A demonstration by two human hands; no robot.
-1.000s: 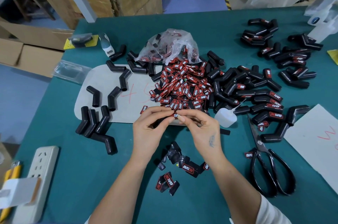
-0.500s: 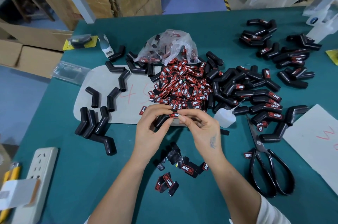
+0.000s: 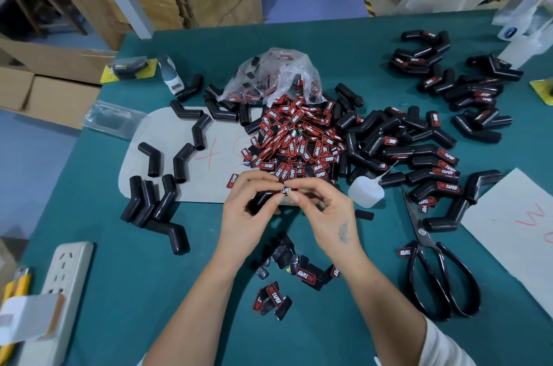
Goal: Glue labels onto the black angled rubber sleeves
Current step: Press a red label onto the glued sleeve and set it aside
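The left hand (image 3: pixel 247 210) grips one black sleeve (image 3: pixel 263 199) just above the tabletop (image 3: pixel 125 270), and the right hand (image 3: pixel 326 210) pinches a red label (image 3: pixel 285 190) against its upper end. The step seems to be seating the label. Next it needs firm pressing, I think. The label pile (image 3: pixel 294 138) lies just behind, the glue bottle (image 3: pixel 365 190) to the right.
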